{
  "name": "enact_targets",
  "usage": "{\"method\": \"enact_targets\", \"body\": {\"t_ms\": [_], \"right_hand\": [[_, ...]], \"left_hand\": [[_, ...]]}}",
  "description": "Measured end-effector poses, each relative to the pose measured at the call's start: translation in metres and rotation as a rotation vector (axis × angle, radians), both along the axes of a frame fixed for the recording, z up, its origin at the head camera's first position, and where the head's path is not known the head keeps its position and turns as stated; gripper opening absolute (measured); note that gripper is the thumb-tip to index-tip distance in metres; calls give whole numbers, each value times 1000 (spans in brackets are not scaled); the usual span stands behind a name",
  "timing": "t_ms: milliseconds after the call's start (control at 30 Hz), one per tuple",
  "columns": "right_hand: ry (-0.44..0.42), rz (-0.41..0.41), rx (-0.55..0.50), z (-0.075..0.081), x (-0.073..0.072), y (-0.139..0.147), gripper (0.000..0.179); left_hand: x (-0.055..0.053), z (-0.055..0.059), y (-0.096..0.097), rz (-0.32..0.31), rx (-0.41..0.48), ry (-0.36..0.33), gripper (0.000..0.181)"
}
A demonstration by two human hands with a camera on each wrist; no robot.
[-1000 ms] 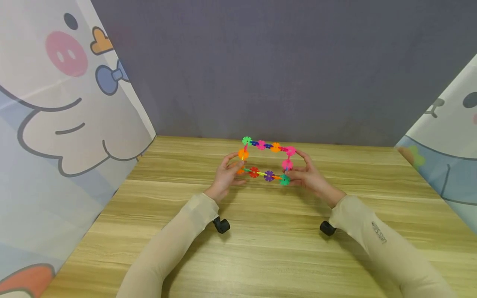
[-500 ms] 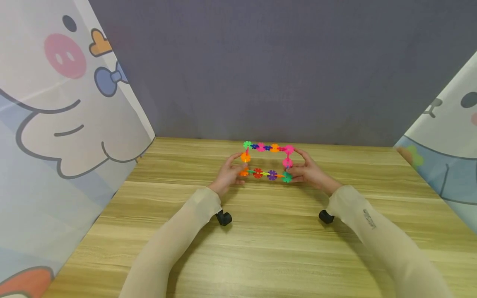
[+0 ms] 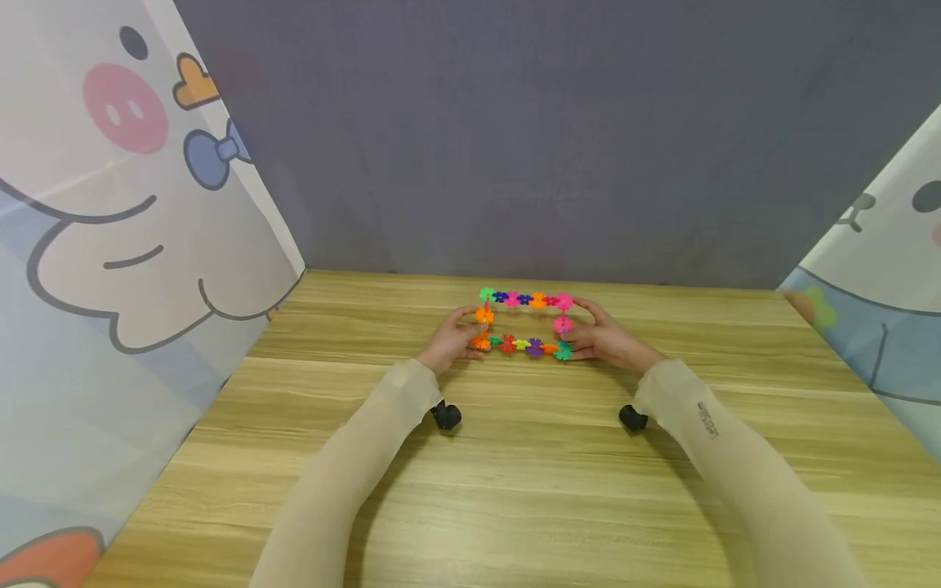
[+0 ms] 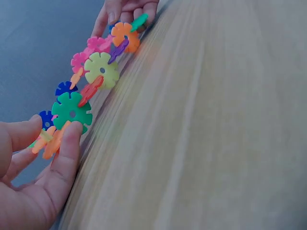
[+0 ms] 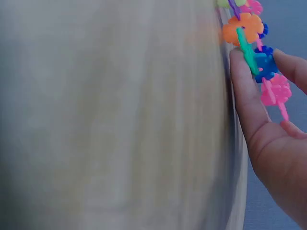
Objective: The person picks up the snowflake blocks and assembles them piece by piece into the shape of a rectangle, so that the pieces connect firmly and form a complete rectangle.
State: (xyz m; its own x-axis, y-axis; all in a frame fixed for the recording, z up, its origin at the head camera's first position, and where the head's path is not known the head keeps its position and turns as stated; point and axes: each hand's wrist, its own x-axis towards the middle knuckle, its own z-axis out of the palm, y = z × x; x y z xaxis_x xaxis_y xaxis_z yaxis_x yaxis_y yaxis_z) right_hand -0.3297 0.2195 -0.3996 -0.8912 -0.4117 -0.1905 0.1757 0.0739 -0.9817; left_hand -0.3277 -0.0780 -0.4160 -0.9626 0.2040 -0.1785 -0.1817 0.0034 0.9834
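Observation:
Colourful notched plastic discs, linked edge to edge, form a rectangular ring (image 3: 508, 343) with an open middle, seen in the head view over the far part of the table. My left hand (image 3: 452, 341) grips its left end, around the orange discs. At the opposite end my right hand (image 3: 606, 339) holds the ring near the pink discs and the teal corner disc. In the left wrist view, thumb and fingers pinch orange pieces beside a green disc (image 4: 72, 112). The right wrist view shows fingers about a blue disc (image 5: 265, 64). Whether the ring touches the table cannot be told.
A wood-grain table (image 3: 529, 490) spreads below the arms. Behind it stands a dark grey panel (image 3: 544, 147). Cartoon-printed sheets (image 3: 198, 261) flank both sides. Black wrist cameras (image 3: 446, 416) hang under the cuffs.
The ring's far side has come lower, so the ring looks flatter. Both forearms have shifted slightly inward and farther forward, and both hands still hold the ring.

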Motion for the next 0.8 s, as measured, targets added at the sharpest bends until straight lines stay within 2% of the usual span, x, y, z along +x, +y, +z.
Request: {"method": "enact_targets", "body": {"t_ms": [267,433,800], "right_hand": [[-67,-10,86,6,-2,-1,85],[-105,-13,101,7,-2,-1,82],[-98,-14,108,5,-2,0,81]], "left_hand": [[-5,1,-2,-21,-35,-33,51],[-6,2,-4,-28,-59,-43,51],[-9,2,-6,-41,-32,-73,54]]}}
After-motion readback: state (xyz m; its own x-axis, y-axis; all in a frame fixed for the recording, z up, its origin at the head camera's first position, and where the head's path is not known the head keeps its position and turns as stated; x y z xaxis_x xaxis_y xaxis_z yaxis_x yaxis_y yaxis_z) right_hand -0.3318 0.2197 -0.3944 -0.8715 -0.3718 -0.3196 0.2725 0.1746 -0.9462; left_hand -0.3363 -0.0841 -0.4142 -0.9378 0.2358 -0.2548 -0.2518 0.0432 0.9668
